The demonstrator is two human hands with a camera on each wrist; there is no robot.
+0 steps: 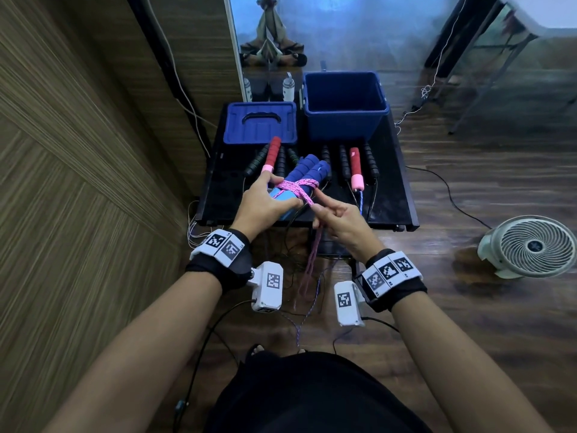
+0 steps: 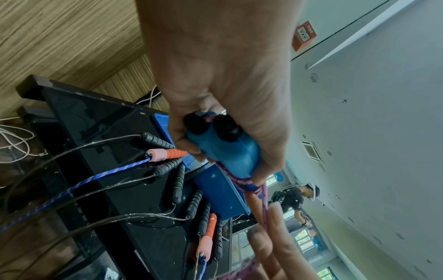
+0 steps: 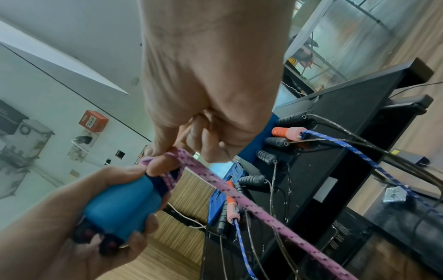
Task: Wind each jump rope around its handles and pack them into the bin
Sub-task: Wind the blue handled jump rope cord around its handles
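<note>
Gripping pair of blue foam jump-rope handles [image 1: 307,173] in left hand [image 1: 265,204] above near edge of black counter [image 1: 393,195], right hand [image 1: 338,218] pinching pink braided rope [image 1: 299,187] wrapped around them; open dark blue plastic bin [image 1: 345,104] sitting at far right

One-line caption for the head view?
Left hand holds paired blue handles while right hand winds pink rope around them.
</note>
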